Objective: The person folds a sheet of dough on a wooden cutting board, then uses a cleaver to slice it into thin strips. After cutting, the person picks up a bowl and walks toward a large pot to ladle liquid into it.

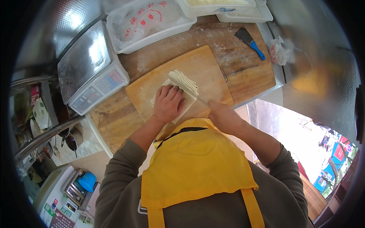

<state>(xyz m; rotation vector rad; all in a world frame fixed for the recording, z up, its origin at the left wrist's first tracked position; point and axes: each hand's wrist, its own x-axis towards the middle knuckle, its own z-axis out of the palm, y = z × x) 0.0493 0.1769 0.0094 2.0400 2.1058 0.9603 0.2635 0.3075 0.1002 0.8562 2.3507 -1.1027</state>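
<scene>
On a light wooden cutting board (204, 67) lies a folded sheet of pale dough (186, 107). My left hand (169, 102) rests on top of it with bent fingers, pressing it near its cut edge. My right hand (225, 116) is closed around the handle end of a knife, whose thin blade (203, 100) points up and left along the dough's edge. Most of the handle is hidden in my fist. Just beyond the blade, a bundle of thin cut noodles (183, 81) leans at the far side of the dough.
A scale (94, 88) with a metal top stands at the left. White plastic tubs (155, 40), one lined with a printed bag, line the back. A scraper with a blue handle (256, 50) lies at the right of the floured wooden worktop (242, 71), near a crumpled plastic bag (279, 52).
</scene>
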